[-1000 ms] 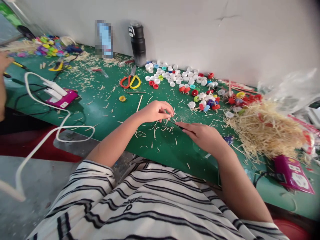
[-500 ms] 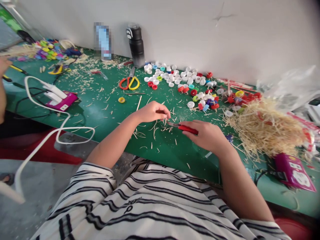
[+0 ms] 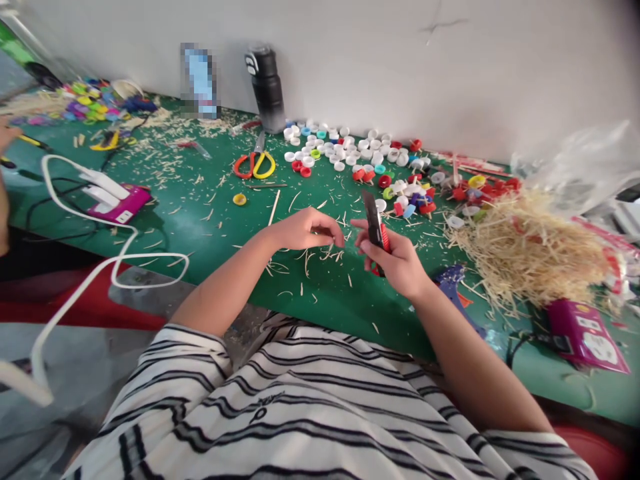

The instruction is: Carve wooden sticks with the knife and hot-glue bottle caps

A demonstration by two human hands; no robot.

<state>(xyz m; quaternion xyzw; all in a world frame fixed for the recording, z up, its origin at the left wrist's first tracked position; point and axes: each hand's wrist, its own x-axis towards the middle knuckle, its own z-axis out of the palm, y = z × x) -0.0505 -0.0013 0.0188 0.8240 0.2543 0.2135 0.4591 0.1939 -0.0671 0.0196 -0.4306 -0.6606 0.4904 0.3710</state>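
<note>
My right hand [image 3: 401, 261] grips a utility knife [image 3: 375, 227] with a red and black handle, its dark blade raised and pointing up and away from me. To its left, my left hand [image 3: 311, 229] hovers low over the table with thumb and fingers pinched together. Whatever is between those fingertips is too small to make out. Thin, pale wood shavings [image 3: 307, 264] lie scattered under and around both hands. A narrow wooden stick [image 3: 274, 207] lies just behind my left hand.
Scissors [image 3: 257, 159], a yellow cap [image 3: 239, 199] and a black bottle [image 3: 266, 93] stand or lie behind. Bottle caps [image 3: 353, 155] spread along the wall. At right are a straw heap [image 3: 540, 257] and purple box [image 3: 583, 333]; at left, a power strip [image 3: 123, 205] with white cable. Another person's hand [image 3: 6, 133] shows far left.
My right hand has drawn back from my left fingertips and tilted the knife from flat to upright. My left hand stays nearly in place. A blue object beside my right forearm now shows.
</note>
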